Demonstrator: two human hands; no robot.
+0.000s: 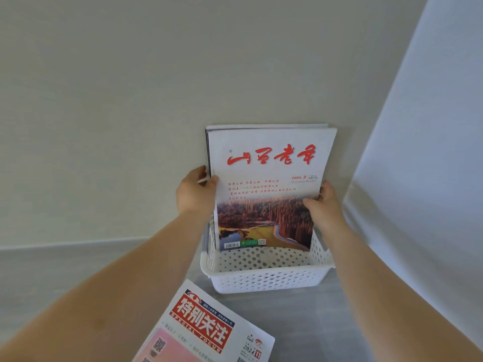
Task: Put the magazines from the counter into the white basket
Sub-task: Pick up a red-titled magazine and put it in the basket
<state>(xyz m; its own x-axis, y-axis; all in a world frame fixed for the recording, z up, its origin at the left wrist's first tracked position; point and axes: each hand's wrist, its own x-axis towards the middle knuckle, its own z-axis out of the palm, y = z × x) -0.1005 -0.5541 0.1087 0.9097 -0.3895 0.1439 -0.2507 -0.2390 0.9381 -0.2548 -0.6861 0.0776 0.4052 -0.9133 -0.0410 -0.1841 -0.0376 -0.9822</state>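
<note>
A second magazine (206, 327), headed "SPECIAL FOCUS", lies on the grey counter (300, 322) at 7 o'clock from the white basket (266, 279). A pale wall (130, 100) backs it. The upright magazines (269, 184), front one dated "2025 9", stand in the basket, left hand (194, 193) and right hand (325, 205) gripping their side edges.

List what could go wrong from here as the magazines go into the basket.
1. The upright magazines stand well above the white basket, held only by the left hand and right hand; once released they may flop forward or tip the light basket.
2. The near arm passes close over the magazine on the counter and could nudge it.
</note>
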